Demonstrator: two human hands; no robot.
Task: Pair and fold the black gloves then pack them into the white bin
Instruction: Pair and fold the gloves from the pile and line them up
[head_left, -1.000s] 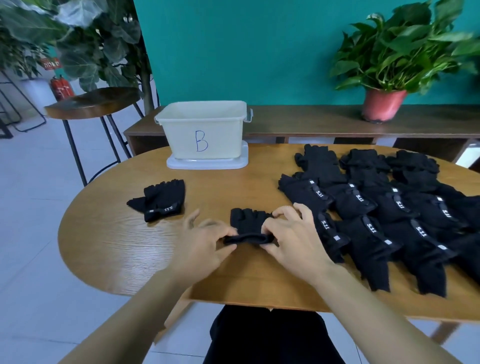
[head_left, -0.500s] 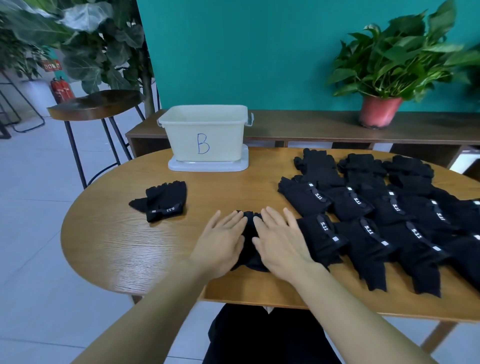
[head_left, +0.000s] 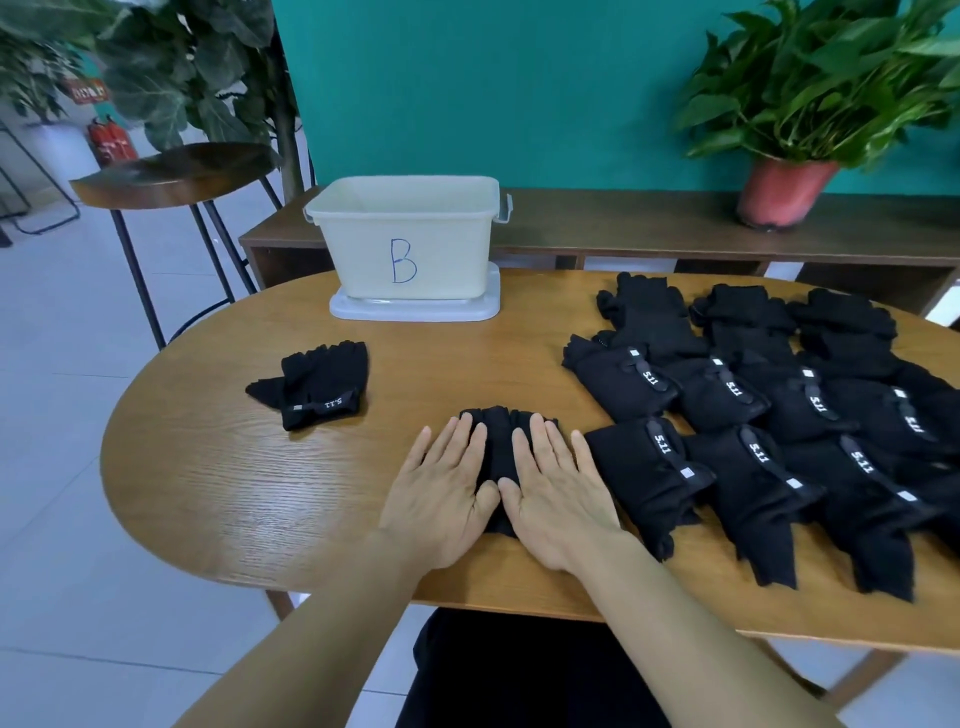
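Since a second before, both hands had let go their pinch on the near edge of the bundle and lay flat on top of it. Left hand (head_left: 441, 488) and right hand (head_left: 556, 493) sat side by side, fingers straight and slightly spread, thumbs almost meeting. They gripped nothing and the palms pressed down.

The folded glove pair (head_left: 498, 441) lay under both palms on the table (head_left: 234, 467), near its front edge. Only its far end and a strip between the thumbs showed.

Step in hand, as I judged it: flattening the fold on this pair, with packing not yet begun.

The next move would call for curling the fingers round the bundle so the fold held, then lifting it to the white bin (head_left: 358, 249), open-topped, at 11 o'clock from the hands and well apart.

Another folded pair (head_left: 317, 384) lay at 10 o'clock, still on the table. Unfolded gloves (head_left: 753, 415) ran in rows from 1 to 3 o'clock, the nearest just beside the right hand.
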